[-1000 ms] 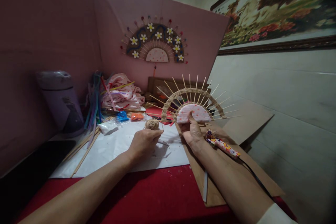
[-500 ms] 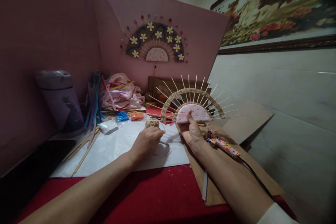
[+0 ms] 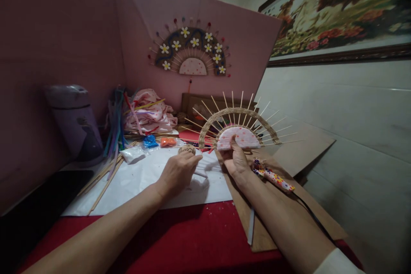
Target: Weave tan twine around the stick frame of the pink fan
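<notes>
My right hand holds a half-round fan by its base, the thumb pressed on the white padded half-disc with orange-pink spots. Thin sticks spread out from the base, and a woven band of twine arches across them. Below the band's left end, my left hand is closed in a pinch on a strand of twine, mostly hidden by the fingers. Just behind that hand lies a ball of twine, partly covered by it.
A flowered glue gun with a black cord lies on a brown board at right. Bags of blue clay and orange clay, sticks and a purple bottle stand left. A finished flowered fan hangs behind.
The fan has shifted and turned slightly to the right in my right hand. My left hand stays pinched, almost in the same place, just below the band's left end.
</notes>
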Demonstrator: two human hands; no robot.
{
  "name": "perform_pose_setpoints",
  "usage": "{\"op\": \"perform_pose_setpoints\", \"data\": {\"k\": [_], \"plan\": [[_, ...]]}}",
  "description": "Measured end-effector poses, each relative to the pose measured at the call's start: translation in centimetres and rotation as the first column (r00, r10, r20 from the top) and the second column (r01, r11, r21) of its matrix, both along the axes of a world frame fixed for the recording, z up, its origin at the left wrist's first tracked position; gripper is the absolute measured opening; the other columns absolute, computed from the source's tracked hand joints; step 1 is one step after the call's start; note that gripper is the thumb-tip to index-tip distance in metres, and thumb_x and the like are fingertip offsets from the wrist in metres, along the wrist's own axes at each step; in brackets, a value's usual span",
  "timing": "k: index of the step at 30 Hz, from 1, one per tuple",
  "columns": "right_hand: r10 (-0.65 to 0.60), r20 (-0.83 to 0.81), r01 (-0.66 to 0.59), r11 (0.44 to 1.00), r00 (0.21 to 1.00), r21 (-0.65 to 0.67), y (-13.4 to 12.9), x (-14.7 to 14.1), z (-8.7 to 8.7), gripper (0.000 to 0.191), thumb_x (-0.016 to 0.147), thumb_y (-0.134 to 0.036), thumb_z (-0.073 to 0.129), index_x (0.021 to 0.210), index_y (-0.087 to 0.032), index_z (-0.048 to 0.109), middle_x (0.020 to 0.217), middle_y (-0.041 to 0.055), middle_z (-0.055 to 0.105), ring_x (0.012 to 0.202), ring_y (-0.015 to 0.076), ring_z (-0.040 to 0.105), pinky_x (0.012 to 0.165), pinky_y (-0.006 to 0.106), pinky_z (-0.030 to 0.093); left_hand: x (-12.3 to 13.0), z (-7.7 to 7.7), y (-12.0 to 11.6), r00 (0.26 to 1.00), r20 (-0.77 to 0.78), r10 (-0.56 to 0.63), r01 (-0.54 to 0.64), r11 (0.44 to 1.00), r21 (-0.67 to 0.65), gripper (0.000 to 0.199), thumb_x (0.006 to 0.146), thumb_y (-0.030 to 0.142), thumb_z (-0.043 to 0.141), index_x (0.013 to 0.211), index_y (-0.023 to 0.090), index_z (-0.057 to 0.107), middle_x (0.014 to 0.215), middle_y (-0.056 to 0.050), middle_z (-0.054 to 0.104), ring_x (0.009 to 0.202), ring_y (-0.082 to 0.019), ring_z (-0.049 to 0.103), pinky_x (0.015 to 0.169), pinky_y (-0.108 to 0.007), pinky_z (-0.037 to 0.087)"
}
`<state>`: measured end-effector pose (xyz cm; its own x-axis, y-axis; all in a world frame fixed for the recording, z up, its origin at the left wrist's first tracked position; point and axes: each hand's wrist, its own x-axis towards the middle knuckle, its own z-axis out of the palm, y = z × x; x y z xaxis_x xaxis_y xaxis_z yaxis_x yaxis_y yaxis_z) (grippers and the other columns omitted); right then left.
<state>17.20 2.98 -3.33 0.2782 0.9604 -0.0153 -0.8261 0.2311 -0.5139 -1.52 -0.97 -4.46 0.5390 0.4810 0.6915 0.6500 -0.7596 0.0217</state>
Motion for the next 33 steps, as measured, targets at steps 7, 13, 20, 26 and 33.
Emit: {"op": "perform_pose_setpoints", "data": {"k": [7, 13, 20, 26, 33], "plan": [[-0.002, 0.072, 0.006, 0.999, 0.997, -0.045, -0.3, -0.3, 0.1, 0.029, 0.058, -0.019, 0.081, 0.074, -0.017, 0.057, 0.062, -0.0055, 0.067, 0.049, 0.0086, 0.06, 0.044, 0.018, 0.051, -1.3, 1.5, 0.2, 0.993, 0.059, 0.101, -0.105, 0.992, 0.07, 0.018, 0.087, 0.017, 0.047, 0.085, 0.015, 0.065, 0.076, -0.005, 0.067, 0.071, -0.017, 0.06, 0.064, -0.029, 0.046], [0.036, 0.065, -0.03, 0.996, 0.997, -0.083, -0.3, -0.1, 0.2, 0.021, 0.064, -0.016, 0.076, 0.077, -0.017, 0.059, 0.064, -0.004, 0.068, 0.05, 0.0094, 0.062, 0.042, 0.017, 0.05, -2.8, 2.1, 1.4, 0.956, 0.21, 0.203, -0.231, 0.965, 0.122, 0.017, 0.084, 0.02, 0.052, 0.081, 0.015, 0.067, 0.078, -0.007, 0.069, 0.074, -0.019, 0.063, 0.067, -0.028, 0.045], [-0.001, 0.007, 0.002, 0.995, 1.0, -0.102, -0.2, 0.4, 0.2, 0.011, 0.073, -0.012, 0.066, 0.078, -0.019, 0.058, 0.06, -0.0048, 0.067, 0.045, 0.0085, 0.059, 0.038, 0.017, 0.047, -3.5, 2.2, 2.4, 0.889, 0.4, 0.223, -0.229, 0.973, -0.032, 0.011, 0.08, 0.022, 0.057, 0.078, 0.017, 0.067, 0.075, -0.004, 0.069, 0.069, -0.016, 0.062, 0.063, -0.025, 0.043], [-0.027, 0.002, 0.027, 0.995, 1.0, -0.092, -0.1, 0.8, 0.2, 0.019, 0.067, -0.014, 0.071, 0.08, -0.019, 0.058, 0.061, -0.0059, 0.066, 0.047, 0.0089, 0.06, 0.039, 0.017, 0.049, -3.4, 2.4, 2.2, 0.817, 0.552, 0.164, -0.116, 0.986, -0.122, 0.01, 0.077, 0.024, 0.059, 0.072, 0.017, 0.063, 0.063, 0.001, 0.063, 0.056, -0.01, 0.054, 0.056, -0.021, 0.039], [0.04, -0.041, -0.042, 0.998, 0.998, -0.057, -0.3, 0.8, 0.2, 0.013, 0.07, -0.014, 0.066, 0.08, -0.021, 0.061, 0.065, -0.0043, 0.068, 0.05, 0.0097, 0.062, 0.043, 0.019, 0.05, -3.1, 1.7, 2.4, 0.738, 0.652, 0.174, 0.054, 0.948, -0.313, 0.016, 0.076, 0.029, 0.058, 0.069, 0.016, 0.063, 0.059, 0.001, 0.058, 0.055, -0.01, 0.051, 0.053, -0.022, 0.039]]}}
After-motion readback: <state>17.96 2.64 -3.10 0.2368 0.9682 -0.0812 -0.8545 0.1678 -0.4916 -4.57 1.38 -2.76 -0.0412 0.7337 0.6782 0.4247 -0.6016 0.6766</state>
